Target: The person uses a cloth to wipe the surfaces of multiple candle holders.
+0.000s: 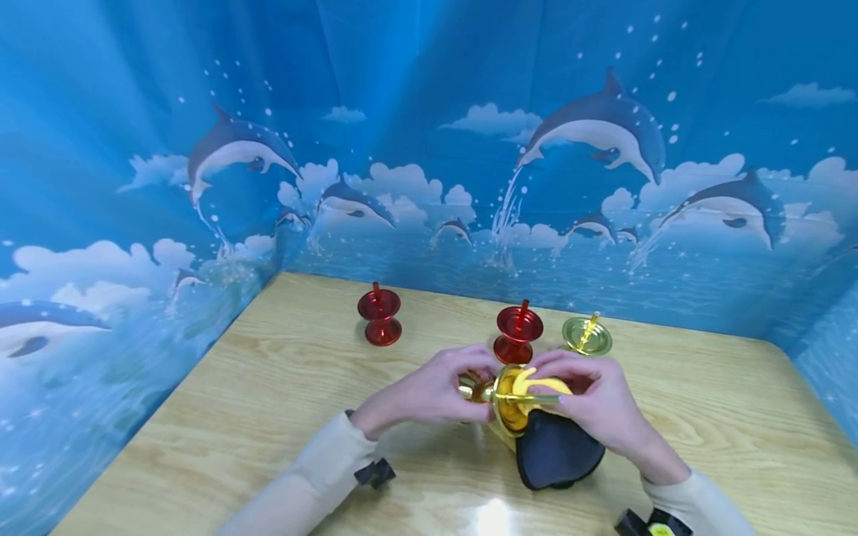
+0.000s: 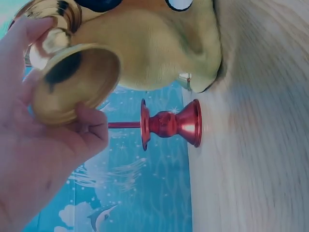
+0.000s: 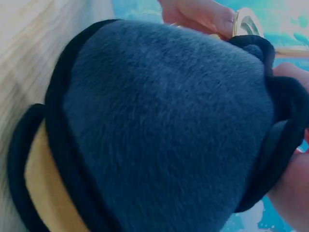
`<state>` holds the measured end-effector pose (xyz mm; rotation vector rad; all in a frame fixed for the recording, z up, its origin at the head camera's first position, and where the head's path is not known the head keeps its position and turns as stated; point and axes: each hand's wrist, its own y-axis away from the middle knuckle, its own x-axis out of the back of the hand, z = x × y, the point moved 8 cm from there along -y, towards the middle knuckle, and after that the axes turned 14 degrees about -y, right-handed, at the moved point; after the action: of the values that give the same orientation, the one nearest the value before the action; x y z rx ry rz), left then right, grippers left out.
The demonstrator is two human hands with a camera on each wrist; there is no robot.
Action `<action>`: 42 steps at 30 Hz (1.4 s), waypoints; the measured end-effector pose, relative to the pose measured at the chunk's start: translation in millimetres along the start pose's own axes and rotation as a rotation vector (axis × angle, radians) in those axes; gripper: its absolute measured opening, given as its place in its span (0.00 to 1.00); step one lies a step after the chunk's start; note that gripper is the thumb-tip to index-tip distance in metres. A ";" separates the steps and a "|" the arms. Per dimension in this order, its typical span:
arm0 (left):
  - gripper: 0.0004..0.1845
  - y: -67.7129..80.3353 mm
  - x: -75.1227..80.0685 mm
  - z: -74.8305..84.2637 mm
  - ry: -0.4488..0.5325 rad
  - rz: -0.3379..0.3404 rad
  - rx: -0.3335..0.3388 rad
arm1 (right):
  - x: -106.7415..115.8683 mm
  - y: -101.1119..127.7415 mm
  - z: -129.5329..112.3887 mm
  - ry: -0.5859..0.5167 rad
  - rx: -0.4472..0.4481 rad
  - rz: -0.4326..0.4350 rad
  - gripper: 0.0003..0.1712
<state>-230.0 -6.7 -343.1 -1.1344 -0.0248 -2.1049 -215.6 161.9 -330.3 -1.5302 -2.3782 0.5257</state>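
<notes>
My left hand (image 1: 459, 381) grips the base of a gold candle holder (image 1: 507, 402) that lies on its side above the table; the left wrist view shows the base (image 2: 72, 82) between thumb and fingers (image 2: 89, 128). My right hand (image 1: 566, 385) holds a plush toy, dark blue (image 1: 556, 450) outside and yellow (image 1: 546, 385) inside, pressing its yellow part against the holder's dish. In the right wrist view the blue plush (image 3: 164, 125) fills the frame, with the gold rim (image 3: 246, 24) behind it and my right hand (image 3: 292, 193) curled on its edge.
Two red candle holders (image 1: 379, 318) (image 1: 518, 335) and a second gold one (image 1: 586, 335) stand upright behind my hands on the wooden table (image 1: 268, 387). One red holder (image 2: 171, 123) is close by the plush. Blue dolphin backdrop walls (image 1: 134, 223) close in the table's left, back and right.
</notes>
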 end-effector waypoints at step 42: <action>0.18 2.2 9.0 -14.9 0.308 0.350 0.005 | 46.2 7.8 28.9 -0.222 -0.255 0.353 0.17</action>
<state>-242.4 -18.6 -346.3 -0.7379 0.2930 -1.9357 -239.9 202.4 -358.5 -2.1292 -2.4195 0.5008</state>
